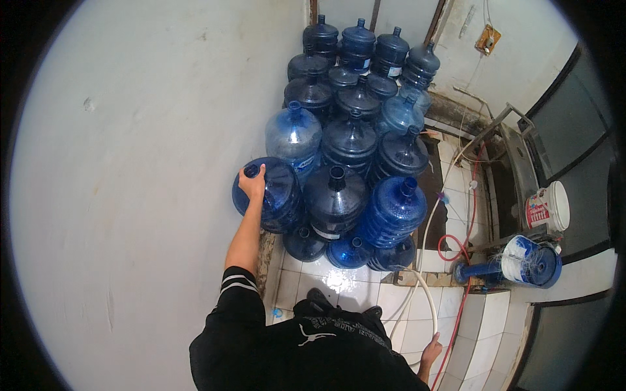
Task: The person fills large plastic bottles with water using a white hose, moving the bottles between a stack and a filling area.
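My left hand (252, 183) is closed round the neck of a dark blue water jug (279, 199), which stands at the near left of a stacked group, beside the wall. Low at the right, my right hand (432, 350) grips a whitish hose (428, 296). From that hand the hose arcs up and left, its far part reaching a lower blue jug (394, 254); I cannot tell whether its end goes in. Beside the held jug stand a dark jug (334, 201) and a brighter blue jug (394, 212), both upright with open necks.
Several more jugs (352, 140) fill the space behind. A plain wall (130, 195) runs along the left. A red hose (464, 296) and another pale hose cross the tiled floor (365, 290). At the right are a white bucket (556, 205), a blue jug on its side (541, 264) and a metal frame (508, 153).
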A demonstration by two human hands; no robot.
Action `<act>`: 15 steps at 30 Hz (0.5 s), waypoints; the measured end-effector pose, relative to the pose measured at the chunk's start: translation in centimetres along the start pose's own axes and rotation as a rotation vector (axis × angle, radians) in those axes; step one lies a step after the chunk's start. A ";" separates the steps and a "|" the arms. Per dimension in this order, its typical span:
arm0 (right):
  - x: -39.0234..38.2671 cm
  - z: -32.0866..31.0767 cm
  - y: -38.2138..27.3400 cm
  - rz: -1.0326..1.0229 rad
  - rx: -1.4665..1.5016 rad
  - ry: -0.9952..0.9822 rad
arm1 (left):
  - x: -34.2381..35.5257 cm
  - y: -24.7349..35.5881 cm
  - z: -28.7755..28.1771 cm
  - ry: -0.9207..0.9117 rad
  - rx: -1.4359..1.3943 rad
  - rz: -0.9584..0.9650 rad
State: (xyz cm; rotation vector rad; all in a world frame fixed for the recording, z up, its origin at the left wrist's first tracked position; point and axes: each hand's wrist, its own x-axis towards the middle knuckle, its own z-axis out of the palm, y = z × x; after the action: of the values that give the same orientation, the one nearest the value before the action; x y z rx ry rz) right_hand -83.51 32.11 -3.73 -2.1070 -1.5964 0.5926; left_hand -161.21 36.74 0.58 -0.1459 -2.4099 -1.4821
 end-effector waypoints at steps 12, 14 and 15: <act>-1.5 -0.2 -1.9 0.034 0.025 0.086 | -0.7 -0.4 3.0 -0.152 -0.029 -0.095; -1.5 -0.1 -1.8 0.037 0.019 0.065 | -1.2 -0.6 2.2 -0.137 -0.017 -0.121; -1.4 0.1 -1.8 0.036 0.024 0.055 | -1.5 -0.7 1.9 -0.163 0.003 -0.115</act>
State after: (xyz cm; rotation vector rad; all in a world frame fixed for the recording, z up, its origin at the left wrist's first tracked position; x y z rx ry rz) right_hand -85.30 31.17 -2.70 -2.1195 -1.5175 0.5581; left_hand -160.38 38.25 -1.24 -0.1339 -2.5890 -1.5722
